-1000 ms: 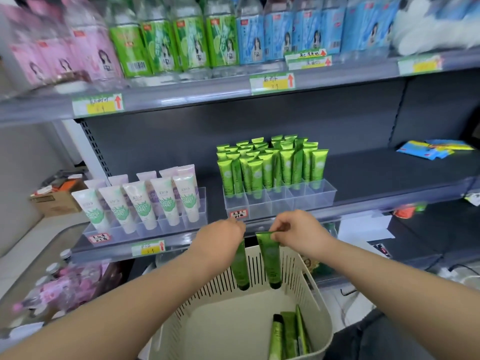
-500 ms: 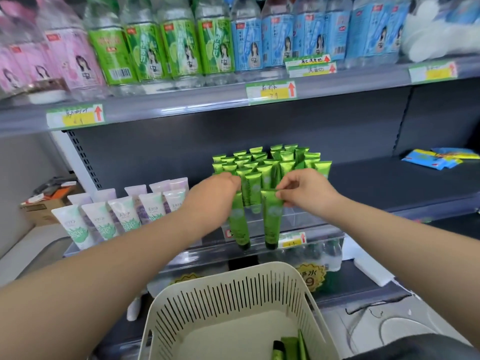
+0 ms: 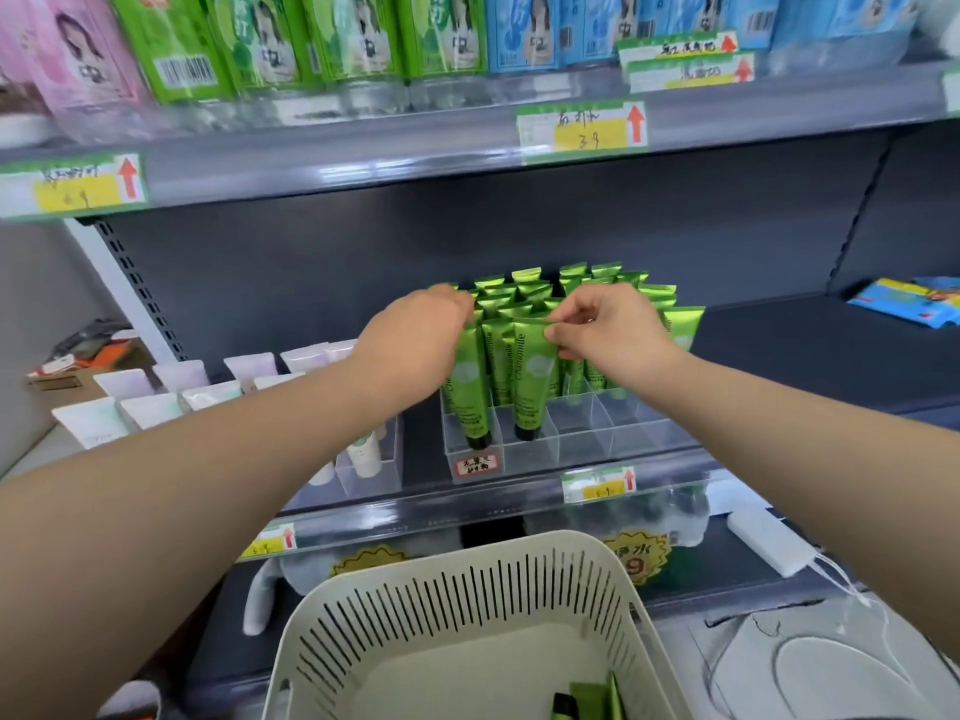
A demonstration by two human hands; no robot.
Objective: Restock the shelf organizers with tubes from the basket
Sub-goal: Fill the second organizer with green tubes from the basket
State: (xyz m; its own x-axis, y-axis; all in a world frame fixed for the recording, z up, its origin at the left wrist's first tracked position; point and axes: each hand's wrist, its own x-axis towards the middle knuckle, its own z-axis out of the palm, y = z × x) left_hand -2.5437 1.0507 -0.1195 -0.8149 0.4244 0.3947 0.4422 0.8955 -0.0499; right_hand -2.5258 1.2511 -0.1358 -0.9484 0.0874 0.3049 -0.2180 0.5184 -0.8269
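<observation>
My right fingers (image 3: 558, 337) are pinching the flat crimped top of the right tube (image 3: 530, 376). My right hand (image 3: 608, 335) is hovering over the front row of the clear organizer (image 3: 587, 428). My left hand (image 3: 415, 340) is gripping the top of the left tube (image 3: 470, 387), fingers curled over it and mostly hidden behind the back of the hand. Both tubes are hanging cap-down. Their black caps are sitting inside the two front-left cells, at the front edge of the shelf (image 3: 519, 493); I cannot tell whether they are touching bottom.

I am judging this as the seating step. I should be keeping each tube upright and centred between its dividers, feeling for the cap to land, and only then letting go. The soft bodies are likely to lean if they are dropped from the crimp.

The tubes are glossy green, slightly flattened and tapering down to round caps. The organizer is hard, see-through plastic in a square grid, with a crowd of standing green tubes (image 3: 540, 293) filling its back rows. Pale white tubes (image 3: 150, 407) are standing towards the shelf's left end. Below the front edge, the cream slotted basket (image 3: 467, 605) is holding a few spare tubes (image 3: 587, 701).
</observation>
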